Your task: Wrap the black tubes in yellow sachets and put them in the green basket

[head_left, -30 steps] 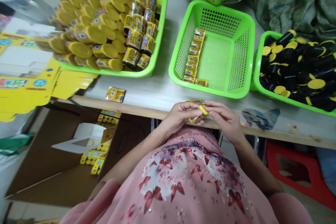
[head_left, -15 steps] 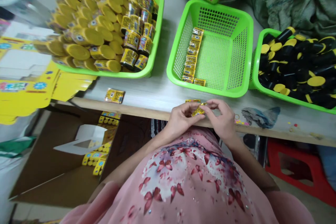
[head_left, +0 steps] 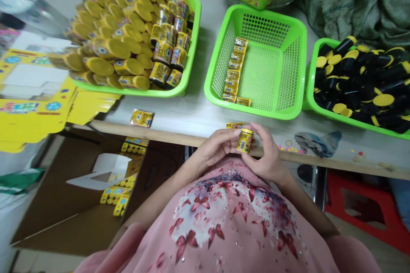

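Observation:
A small canister (head_left: 245,141) with a printed yellow label stands roughly upright between my hands at the table's front edge. My left hand (head_left: 218,147) is closed on its left side, thumb near the top. My right hand (head_left: 266,155) curls around the right side, with a fingertip by the top and the thumb below. Some fingers behind the canister are hidden. Just beyond my hands lies a flat yellow printed stack of labels or sleeves (head_left: 234,125); a similar stack (head_left: 141,118) is farther left.
A green basket (head_left: 205,89) ahead holds several yellow printed packets. To the left, another basket (head_left: 188,81) is heaped with labelled canisters; a right-hand one (head_left: 320,106) holds black, yellow-capped canisters. An open cardboard box (head_left: 51,196) sits below left, a red stool (head_left: 368,217) below right.
The canister has turned between my hands so its label faces up toward me. My right hand has opened out somewhat from its pinch at the cap and dropped lower.

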{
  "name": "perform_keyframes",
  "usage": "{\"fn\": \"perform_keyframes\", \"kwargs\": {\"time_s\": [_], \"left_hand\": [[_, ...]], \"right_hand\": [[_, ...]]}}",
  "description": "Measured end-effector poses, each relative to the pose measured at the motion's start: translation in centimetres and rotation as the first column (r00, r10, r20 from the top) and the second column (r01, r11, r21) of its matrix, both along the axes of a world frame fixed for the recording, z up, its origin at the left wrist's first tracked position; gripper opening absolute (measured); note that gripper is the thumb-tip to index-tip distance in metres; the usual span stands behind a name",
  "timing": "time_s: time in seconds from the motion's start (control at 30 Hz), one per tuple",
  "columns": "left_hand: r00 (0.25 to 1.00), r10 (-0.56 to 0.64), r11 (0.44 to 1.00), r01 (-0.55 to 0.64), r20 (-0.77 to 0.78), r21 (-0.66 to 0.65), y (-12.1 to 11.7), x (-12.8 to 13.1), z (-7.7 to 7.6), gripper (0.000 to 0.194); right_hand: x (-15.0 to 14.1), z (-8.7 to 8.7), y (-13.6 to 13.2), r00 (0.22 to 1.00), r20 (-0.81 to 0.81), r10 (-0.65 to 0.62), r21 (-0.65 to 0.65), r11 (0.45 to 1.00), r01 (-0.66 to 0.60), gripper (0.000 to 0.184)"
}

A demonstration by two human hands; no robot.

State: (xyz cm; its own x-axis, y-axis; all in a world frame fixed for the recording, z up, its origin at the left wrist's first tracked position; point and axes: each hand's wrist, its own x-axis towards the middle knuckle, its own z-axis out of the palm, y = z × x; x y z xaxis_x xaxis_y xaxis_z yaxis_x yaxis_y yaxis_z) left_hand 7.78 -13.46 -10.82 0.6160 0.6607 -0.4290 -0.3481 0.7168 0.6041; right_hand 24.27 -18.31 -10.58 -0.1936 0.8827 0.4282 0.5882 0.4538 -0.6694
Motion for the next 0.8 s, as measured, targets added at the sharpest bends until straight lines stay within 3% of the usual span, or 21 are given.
{"fn": "perform_keyframes", "kwargs": {"time_s": [0.1,0.2,0.37,0.5,0.63,0.8], "left_hand": [[0.998,-0.066,0.997,0.067,0.023,-0.028,0.1,-0.4,-0.1,0.034],[0.999,-0.054,0.997,0.054,0.001,-0.059,0.2,-0.5,-0.1,0.035],[0.992,0.026,0.998,-0.031,-0.122,-0.045,0.0,-0.1,0.3,0.034],[0.936,0.151,0.983,-0.109,-0.318,0.147,-0.3,0.4,0.9,0.032],[0.831,0.320,0.904,-0.123,-0.455,0.410,-0.4,0.8,1.3,0.029],[0.911,0.273,0.923,-0.158,-0.310,0.350,-0.4,0.6,1.5,0.045]], "right_hand": [[0.3,0.3,-0.2,0.994,-0.082,0.075,-0.072,0.994,-0.081,0.078],[0.5,0.4,-0.4,0.986,-0.140,0.089,-0.102,0.989,-0.104,0.077],[0.6,0.8,-0.3,0.995,-0.033,0.098,-0.060,0.993,-0.100,0.074],[0.5,0.5,-0.4,0.984,0.137,0.117,0.014,0.993,-0.120,0.074],[-0.2,-0.6,-0.2,0.977,0.200,0.074,0.048,0.995,-0.085,0.074],[0.3,0.0,0.6,0.997,0.077,-0.012,0.059,0.998,0.007,0.073]]}}
